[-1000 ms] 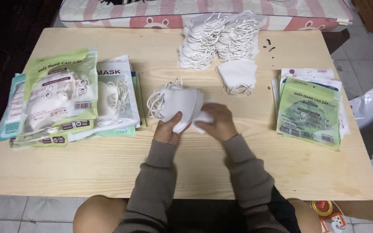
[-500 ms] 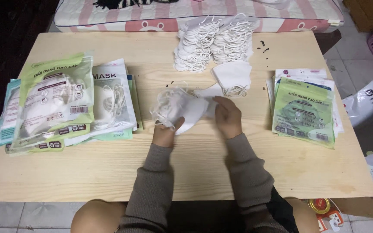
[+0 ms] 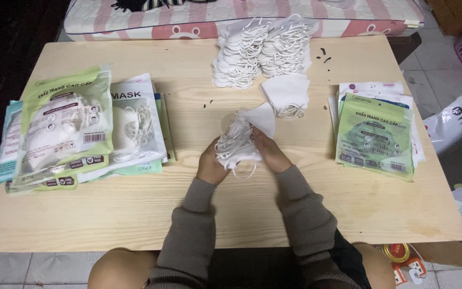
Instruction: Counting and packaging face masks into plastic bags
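Both hands meet over the middle of the pale wooden counter [image 3: 135, 214], and between them sits a small bunch of white fabric face masks with thin elastic ear loops [image 3: 237, 143]. The left hand [image 3: 212, 163] is curled around the bunch's lower left side, holding it; the right hand [image 3: 268, 152] is closed on the right side, fingers pressed into the fabric. Loose loops dangle just below the hands.

Just beyond the right hand lies a short stack of folded white masks [image 3: 286, 92], and farther out from both hands a big heap of white masks with tangled loops [image 3: 260, 51]. Well off to the left hand's side lies an overlapping pile of filled green-and-clear plastic mask packets [image 3: 76, 128]. Off to the right hand's side rests a neat stack of flat green printed packets [image 3: 376, 134]. Past the counter's far edge runs a pink-and-white striped mattress [image 3: 188, 16].
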